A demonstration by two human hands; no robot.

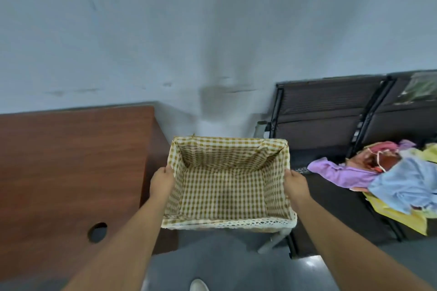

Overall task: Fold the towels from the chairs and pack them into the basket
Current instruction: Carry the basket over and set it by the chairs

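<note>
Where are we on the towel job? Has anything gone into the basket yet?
Done: nothing packed. The basket shows only its checked liner. In hand: the left hand and right hand grip its side rims. Left: the towels lie in an unfolded heap on the chairs, all to be folded and packed.

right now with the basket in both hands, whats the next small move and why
Probably set the basket down on the wooden table to its left. The left hand and right hand both grip its rim, it is empty, and the towels lie in an unfolded heap on the chair, so the hands need freeing.
</note>
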